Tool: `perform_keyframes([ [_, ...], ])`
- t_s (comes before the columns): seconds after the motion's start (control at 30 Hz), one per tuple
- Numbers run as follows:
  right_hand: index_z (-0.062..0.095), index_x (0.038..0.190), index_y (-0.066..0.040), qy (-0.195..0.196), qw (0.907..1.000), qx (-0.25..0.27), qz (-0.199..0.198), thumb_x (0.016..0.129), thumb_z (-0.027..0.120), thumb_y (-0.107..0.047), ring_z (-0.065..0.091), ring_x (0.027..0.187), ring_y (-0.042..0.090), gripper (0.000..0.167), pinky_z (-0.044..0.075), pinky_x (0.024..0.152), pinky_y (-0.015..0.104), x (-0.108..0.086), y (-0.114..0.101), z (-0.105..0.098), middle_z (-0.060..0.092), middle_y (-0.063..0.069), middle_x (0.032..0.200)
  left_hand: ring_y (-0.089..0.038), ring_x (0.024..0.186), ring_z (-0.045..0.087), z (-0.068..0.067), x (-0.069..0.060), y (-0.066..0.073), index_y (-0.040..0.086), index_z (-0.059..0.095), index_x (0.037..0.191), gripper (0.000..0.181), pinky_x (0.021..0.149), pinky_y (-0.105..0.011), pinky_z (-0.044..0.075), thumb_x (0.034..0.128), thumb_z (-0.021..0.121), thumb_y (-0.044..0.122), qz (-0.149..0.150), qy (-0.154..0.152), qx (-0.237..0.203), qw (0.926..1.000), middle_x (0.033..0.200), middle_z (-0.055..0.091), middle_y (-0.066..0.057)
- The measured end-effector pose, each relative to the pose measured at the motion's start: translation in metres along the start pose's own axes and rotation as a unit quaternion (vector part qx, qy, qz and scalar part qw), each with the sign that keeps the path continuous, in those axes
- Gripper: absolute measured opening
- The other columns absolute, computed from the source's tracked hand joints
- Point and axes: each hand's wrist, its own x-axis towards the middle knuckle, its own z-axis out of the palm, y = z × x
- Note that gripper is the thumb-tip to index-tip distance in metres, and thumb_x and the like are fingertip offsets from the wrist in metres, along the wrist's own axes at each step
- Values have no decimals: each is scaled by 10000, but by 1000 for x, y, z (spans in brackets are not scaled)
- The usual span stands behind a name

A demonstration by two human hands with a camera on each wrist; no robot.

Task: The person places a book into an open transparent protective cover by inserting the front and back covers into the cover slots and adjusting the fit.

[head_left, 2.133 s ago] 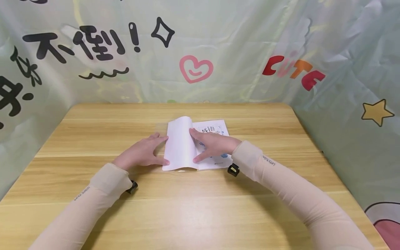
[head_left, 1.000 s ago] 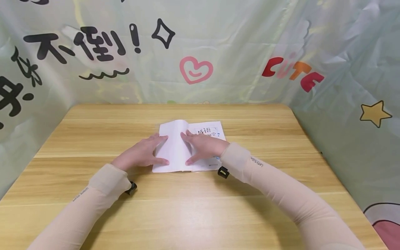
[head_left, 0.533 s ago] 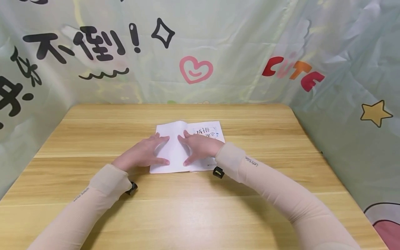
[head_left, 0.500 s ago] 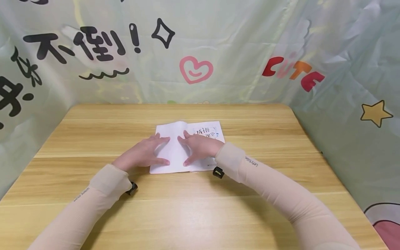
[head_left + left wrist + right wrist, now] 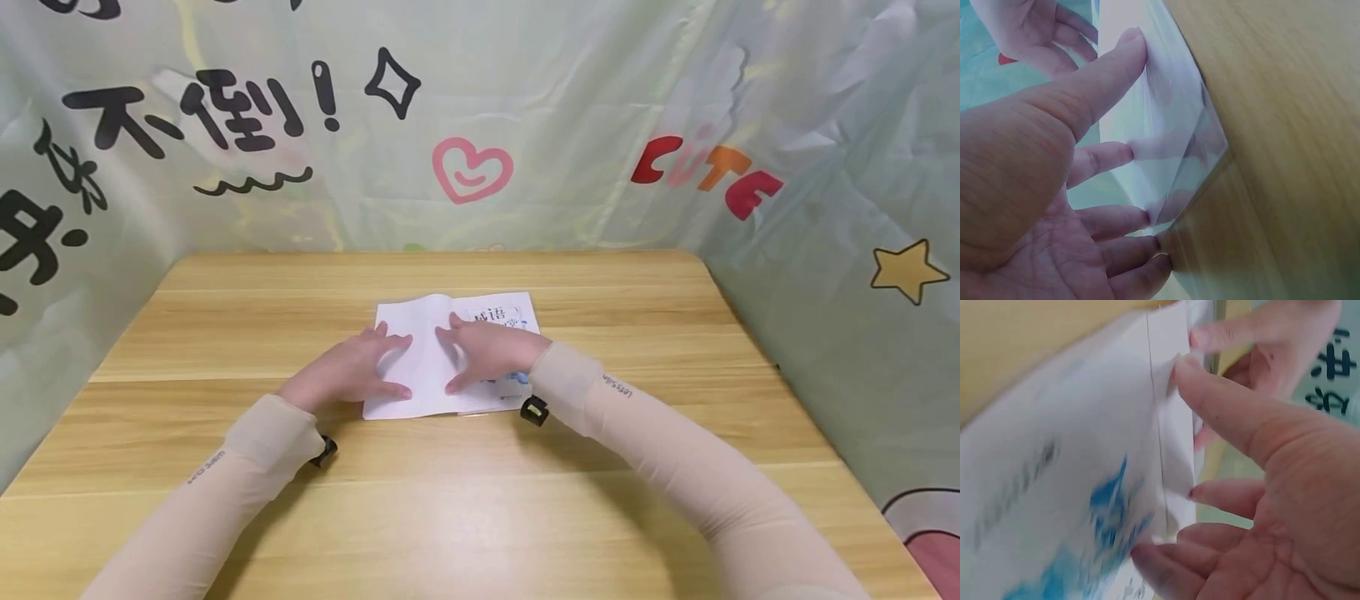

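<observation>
An open book (image 5: 408,392) lies on the table, its left side blank white and its right side a title page (image 5: 517,321) with dark characters and blue print. My left hand (image 5: 345,367) rests its spread thumb and fingers on the blank side near the outer edge. In the left wrist view a clear plastic cover (image 5: 1207,134) shows along that edge. My right hand (image 5: 495,350) touches the book beside the fold, thumb and fingers apart, and hides part of the title page. Its fingertips meet the paper near the crease (image 5: 1161,437) in the right wrist view.
The wooden table (image 5: 480,517) reaches back to a printed cloth backdrop (image 5: 555,125) with characters, a heart and a star. Another stretch of the cloth stands along the right side. Each wrist wears a small black camera (image 5: 535,410).
Compared with two seconds ago, the blank side lies flatter and the book sits further left. My right hand moved left along with it, then slightly back right. My left hand stayed nearly in place.
</observation>
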Motion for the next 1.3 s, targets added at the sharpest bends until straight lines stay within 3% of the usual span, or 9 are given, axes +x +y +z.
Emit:
perform_keyframes([
  [0.2, 304, 1701, -109, 159, 9991, -145, 353, 969, 809, -420, 346, 1618, 365, 942, 280, 1341, 490, -1, 29, -12, 275, 174, 1770, -586, 1603, 187, -3, -2, 3, 122, 407, 1663, 904, 1259, -739, 270, 945, 799, 508, -76, -63, 15, 10000, 1732, 173, -357],
  [0.43, 406, 1656, -87, 398, 9975, 203, 550, 954, 832, -279, 334, 1618, 392, 843, 276, 1335, 528, -5, 66, -25, 343, 194, 1740, -545, 1628, 162, -6, -1, 4, 125, 401, 1666, 903, 1289, -712, 232, 945, 806, 489, -127, -116, -34, 9998, 1749, 169, -328],
  [0.57, 573, 1501, -46, 520, 9968, -64, 605, 933, 848, -287, 600, 1352, 373, 675, 478, 1187, 525, -6, 84, -32, 642, 195, 1454, -551, 1624, 170, -6, 1, 2, 121, 401, 1666, 909, 1279, -723, 244, 941, 813, 484, -122, -134, 15, 9998, 1745, 168, -338],
  [0.63, 635, 1372, -36, 580, 9964, -172, 601, 928, 852, -300, 645, 1155, 333, 561, 539, 1059, 503, -6, 91, -35, 699, 163, 1242, -553, 1621, 179, -6, 2, 1, 116, 402, 1664, 913, 1274, -727, 251, 937, 820, 476, -106, -129, 29, 9999, 1742, 172, -344],
  [0.7, 647, 1299, -22, 589, 9961, -174, 633, 924, 856, -317, 631, 1058, 316, 521, 547, 985, 491, -6, 98, -37, 693, 156, 1148, -552, 1619, 188, -7, 3, 0, 110, 406, 1661, 915, 1273, -726, 256, 933, 826, 471, -76, -121, 40, 9999, 1738, 180, -351],
  [0.8, 592, 1450, 6, 574, 9956, -58, 742, 922, 861, -341, 625, 1180, 331, 687, 523, 1079, 507, -5, 105, -40, 679, 203, 1326, -552, 1618, 195, -7, 4, -2, 104, 410, 1658, 921, 1274, -722, 260, 926, 834, 469, -46, -115, 38, 9999, 1735, 187, -354],
  [0.93, 432, 1608, 35, 492, 9957, -51, 781, 921, 866, -345, 548, 1419, 379, 897, 430, 1234, 523, -4, 108, -43, 539, 247, 1587, -551, 1621, 185, -6, 5, -2, 110, 414, 1657, 923, 1278, -720, 252, 923, 836, 478, -36, -115, 18, 9999, 1739, 179, -348],
  [1.1, 416, 1617, 33, 419, 9957, -35, 829, 899, 888, -326, 483, 1485, 412, 932, 386, 1270, 539, -2, 107, -46, 468, 274, 1627, -552, 1621, 183, -6, 5, -2, 119, 418, 1657, 913, 1279, -719, 250, 926, 832, 478, -18, -118, 43, 9999, 1738, 175, -349],
  [1.3, 421, 1625, 3, 372, 9937, 64, 1055, 863, 908, -363, 489, 1414, 386, 975, 402, 1243, 553, -2, 109, -46, 448, 270, 1594, -548, 1622, 184, -6, 5, -2, 129, 417, 1659, 912, 1269, -733, 255, 926, 834, 477, -6, -117, 63, 9999, 1743, 174, -338],
])
